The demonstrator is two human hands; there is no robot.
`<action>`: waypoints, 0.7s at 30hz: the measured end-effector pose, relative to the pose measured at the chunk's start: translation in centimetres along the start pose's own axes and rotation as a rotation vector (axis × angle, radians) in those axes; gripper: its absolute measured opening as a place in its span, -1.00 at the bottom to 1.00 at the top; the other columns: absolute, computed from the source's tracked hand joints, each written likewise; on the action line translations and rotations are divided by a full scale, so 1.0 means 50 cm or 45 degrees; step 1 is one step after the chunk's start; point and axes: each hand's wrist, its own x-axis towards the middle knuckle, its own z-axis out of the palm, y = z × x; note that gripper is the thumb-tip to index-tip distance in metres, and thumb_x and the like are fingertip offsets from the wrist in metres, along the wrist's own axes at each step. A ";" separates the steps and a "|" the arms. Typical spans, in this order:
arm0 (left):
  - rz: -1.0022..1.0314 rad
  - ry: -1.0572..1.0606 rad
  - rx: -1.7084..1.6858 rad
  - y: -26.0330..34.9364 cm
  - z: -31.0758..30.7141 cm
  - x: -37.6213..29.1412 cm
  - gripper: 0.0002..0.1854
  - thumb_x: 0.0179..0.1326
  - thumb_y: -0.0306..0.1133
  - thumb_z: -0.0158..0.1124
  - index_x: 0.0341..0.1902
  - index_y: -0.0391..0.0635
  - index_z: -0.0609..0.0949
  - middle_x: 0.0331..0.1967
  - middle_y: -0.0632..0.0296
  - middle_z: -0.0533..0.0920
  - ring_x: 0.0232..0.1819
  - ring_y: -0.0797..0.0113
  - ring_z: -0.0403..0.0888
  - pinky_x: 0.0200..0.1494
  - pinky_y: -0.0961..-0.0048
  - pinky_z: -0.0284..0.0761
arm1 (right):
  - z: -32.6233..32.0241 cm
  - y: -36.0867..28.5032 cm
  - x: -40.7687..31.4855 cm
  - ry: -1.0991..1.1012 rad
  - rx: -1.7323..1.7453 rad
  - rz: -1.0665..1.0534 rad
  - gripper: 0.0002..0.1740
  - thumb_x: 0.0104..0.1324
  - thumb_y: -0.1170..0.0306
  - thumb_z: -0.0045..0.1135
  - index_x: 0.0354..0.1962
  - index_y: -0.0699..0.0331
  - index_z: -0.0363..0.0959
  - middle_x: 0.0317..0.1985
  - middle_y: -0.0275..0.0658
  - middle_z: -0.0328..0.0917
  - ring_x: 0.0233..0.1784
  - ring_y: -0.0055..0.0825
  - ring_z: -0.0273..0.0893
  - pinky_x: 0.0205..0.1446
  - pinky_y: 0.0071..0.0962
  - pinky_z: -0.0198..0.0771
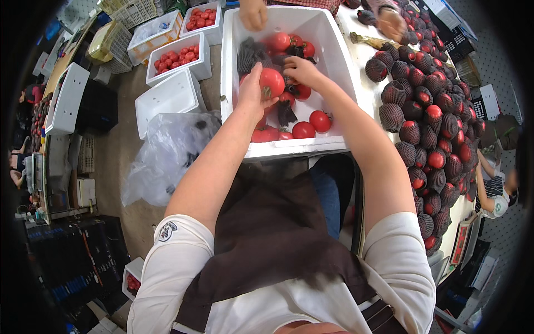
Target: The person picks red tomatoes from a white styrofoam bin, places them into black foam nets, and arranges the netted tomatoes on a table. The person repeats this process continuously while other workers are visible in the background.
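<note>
My left hand [251, 91] holds a large red tomato [272, 80], its stem end facing me, above a white foam box [300, 146]. Close beside it, my right hand [303, 72] has curled fingers at some black foam net sleeves [288, 78]; whether they grip one is hidden. More grey-black net sleeves [249, 56] lie heaped at the box's left. Bare red tomatoes rest inside, including one at the near right [320, 121] and one at the front [303, 130]. A loose black sleeve [286, 115] lies among them.
Many net-sleeved tomatoes [434, 117] cover the table at right. Another person's hands appear at the box's far edge [253, 14] and above the table [391, 25]. Foam boxes of tomatoes [202, 50] stand left, near a foam lid [167, 98] and plastic bag [162, 154].
</note>
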 end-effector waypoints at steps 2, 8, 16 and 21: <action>0.013 0.004 -0.035 -0.002 0.001 0.007 -0.41 0.19 0.27 0.17 0.03 0.03 0.47 -0.17 0.24 0.58 -0.25 0.35 0.61 -0.38 0.33 0.61 | 0.042 0.069 0.038 0.041 -0.293 -0.202 -0.40 0.14 0.33 0.22 0.11 0.44 0.33 -0.06 0.04 0.58 -0.12 -0.17 0.62 -0.05 -0.30 0.53; 0.032 0.074 -0.086 0.003 -0.008 0.007 -0.41 0.19 0.25 0.17 0.00 -0.01 0.49 -0.19 0.21 0.60 -0.27 0.31 0.63 -0.35 0.32 0.61 | 0.047 0.065 0.032 0.102 -0.845 -0.243 -0.73 0.09 0.33 0.18 -0.30 0.35 0.58 -0.25 0.04 0.62 -0.07 -0.04 0.58 0.05 -0.18 0.45; 0.007 -0.140 -0.492 0.006 -0.007 0.009 -0.40 0.18 0.22 0.16 -0.01 -0.09 0.49 -0.17 0.07 0.60 -0.23 0.09 0.64 -0.14 0.14 0.61 | -0.095 -0.019 -0.063 -0.133 0.965 0.128 -0.77 0.32 0.41 0.08 -0.12 0.32 0.57 -0.42 -0.41 0.55 -0.47 -0.72 0.43 -0.38 -0.69 0.35; -0.138 -0.588 -0.342 0.012 0.019 -0.015 -0.36 0.12 0.19 0.24 0.02 -0.13 0.49 -0.16 0.00 0.63 -0.20 -0.09 0.65 -0.10 0.14 0.60 | -0.011 0.047 -0.076 0.224 0.011 -0.148 -0.74 0.23 0.49 0.13 -0.11 0.37 0.52 -0.27 -0.10 0.65 -0.25 -0.27 0.63 -0.18 -0.35 0.49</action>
